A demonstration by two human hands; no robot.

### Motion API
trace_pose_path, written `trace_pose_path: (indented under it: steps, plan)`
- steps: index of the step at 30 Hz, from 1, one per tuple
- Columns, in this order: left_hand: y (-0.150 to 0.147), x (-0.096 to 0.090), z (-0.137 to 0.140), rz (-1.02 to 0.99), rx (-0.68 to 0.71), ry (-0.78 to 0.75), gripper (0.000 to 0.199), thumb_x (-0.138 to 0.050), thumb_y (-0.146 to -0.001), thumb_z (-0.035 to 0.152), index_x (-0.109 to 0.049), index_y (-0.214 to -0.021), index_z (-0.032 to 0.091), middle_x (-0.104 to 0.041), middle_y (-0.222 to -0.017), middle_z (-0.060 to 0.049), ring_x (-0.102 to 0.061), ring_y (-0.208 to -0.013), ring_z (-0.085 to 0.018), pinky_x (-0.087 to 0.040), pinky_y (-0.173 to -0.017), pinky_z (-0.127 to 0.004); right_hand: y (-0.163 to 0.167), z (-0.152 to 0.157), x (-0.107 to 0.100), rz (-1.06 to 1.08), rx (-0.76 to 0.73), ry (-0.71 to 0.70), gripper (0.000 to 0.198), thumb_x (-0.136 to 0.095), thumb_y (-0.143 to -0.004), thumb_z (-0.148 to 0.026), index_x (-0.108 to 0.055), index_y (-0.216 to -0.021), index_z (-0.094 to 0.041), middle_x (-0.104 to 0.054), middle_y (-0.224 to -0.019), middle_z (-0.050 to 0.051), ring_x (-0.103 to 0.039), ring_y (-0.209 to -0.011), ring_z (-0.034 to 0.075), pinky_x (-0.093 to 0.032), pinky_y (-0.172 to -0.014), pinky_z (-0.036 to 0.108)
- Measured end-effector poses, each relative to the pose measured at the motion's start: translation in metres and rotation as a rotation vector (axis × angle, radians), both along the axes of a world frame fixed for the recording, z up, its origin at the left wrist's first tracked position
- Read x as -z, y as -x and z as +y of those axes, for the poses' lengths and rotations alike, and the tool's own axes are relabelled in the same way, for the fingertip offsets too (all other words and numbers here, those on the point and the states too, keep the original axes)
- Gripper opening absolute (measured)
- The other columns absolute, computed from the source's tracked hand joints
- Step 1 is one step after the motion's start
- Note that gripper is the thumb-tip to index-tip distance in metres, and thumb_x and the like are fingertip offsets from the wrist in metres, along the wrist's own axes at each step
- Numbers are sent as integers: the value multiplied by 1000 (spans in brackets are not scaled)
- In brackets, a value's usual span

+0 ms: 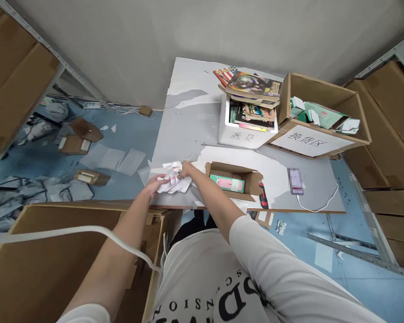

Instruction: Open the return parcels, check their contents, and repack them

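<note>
Caution: crumpled paper [182, 185] left of open box [256, 184]
Left hand [151, 186] and right hand [185, 170]: fingers pinched on paper; slack grip could spill it off counter [191, 128].

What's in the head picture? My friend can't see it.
Two hands hold a crumpled white bundle at a table. Nearby, an open cardboard box holds a green-and-pink package, and books overflow a white bin behind.
</note>
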State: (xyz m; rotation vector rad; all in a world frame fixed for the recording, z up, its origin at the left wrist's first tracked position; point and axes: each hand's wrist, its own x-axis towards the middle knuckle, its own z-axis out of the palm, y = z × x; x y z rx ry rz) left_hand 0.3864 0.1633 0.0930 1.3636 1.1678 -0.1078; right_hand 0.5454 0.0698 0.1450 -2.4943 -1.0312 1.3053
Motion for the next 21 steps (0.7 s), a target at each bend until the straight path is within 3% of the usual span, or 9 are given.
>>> trace_pose_path:
  steps: [3,5,7,10,13,15,17,19,21]
  plan:
    - [-5,18,-10,120,25,-144,54,-74,-64,32,-51,-111,16,-67,-98,-7,-67,-91,-20,-54,-78,-31,7,-3,12,-89,75,59,100,-79,-64,-37,-26,-144,-10,-38,-143,28,-43,-129,37,-39,-101,52]
    - [-9,26,-10,184,71,-278,69,-75,-63,38,-45,-121,15,-60,-119,-14,-59,-112,-26,-49,-91,-37,11,-3,12,-196,70,1,109,-81,-63,-38,-16,-148,-15,-28,-149,26,-27,-139,38,-26,-108,56]
    - [-13,30,-8,270,168,-448,84,-75,-62,44,-38,-131,15,-47,-136,-19,-44,-129,-32,-39,-102,-45,15,-7,2,-266,0,-126,108,-79,-66,-36,-13,-149,-16,-24,-151,24,-23,-141,36,-22,-111,53]
    - [-17,28,-7,371,335,-668,91,-70,-65,51,-32,-139,15,-34,-146,-24,-27,-138,-40,-25,-108,-57,16,-38,-29,-243,-153,-406,84,-65,-81,-33,-18,-148,-23,-30,-150,16,-38,-134,28,-35,-105,39]
    - [-20,13,-14,355,390,-872,88,-60,-74,56,-28,-143,12,-22,-151,-26,-12,-143,-41,-14,-110,-63,4,-108,-63,-221,-220,-594,46,-46,-93,-34,-40,-138,-27,-49,-136,7,-49,-123,21,-42,-97,31]
    - [-25,-4,-26,253,410,-977,86,-54,-79,57,-24,-145,11,-16,-154,-23,-6,-144,-39,-10,-112,-61,-12,-160,-75,-265,-174,-507,33,-41,-94,-26,-54,-124,-24,-60,-121,7,-56,-113,20,-43,-94,30]
    - [-34,-25,-43,72,524,-1014,89,-55,-78,57,-20,-147,13,-14,-156,-20,-8,-145,-35,-12,-114,-53,-31,-199,-73,-316,-142,-340,32,-44,-91,-20,-58,-121,-20,-62,-116,9,-59,-107,22,-44,-91,31]
    - [-47,-48,-66,-170,751,-976,101,-62,-71,61,-16,-149,15,-13,-157,-17,-13,-144,-34,-19,-114,-47,-46,-215,-59,-291,-240,-239,38,-49,-89,-19,-55,-127,-20,-59,-122,11,-59,-109,24,-45,-91,32]
    - [-62,-68,-91,-401,984,-944,114,-67,-61,69,-17,-149,17,-12,-157,-16,-15,-143,-36,-21,-114,-46,-53,-210,-38,-240,-395,-217,45,-51,-88,-20,-51,-134,-23,-51,-135,11,-55,-117,25,-45,-94,33]
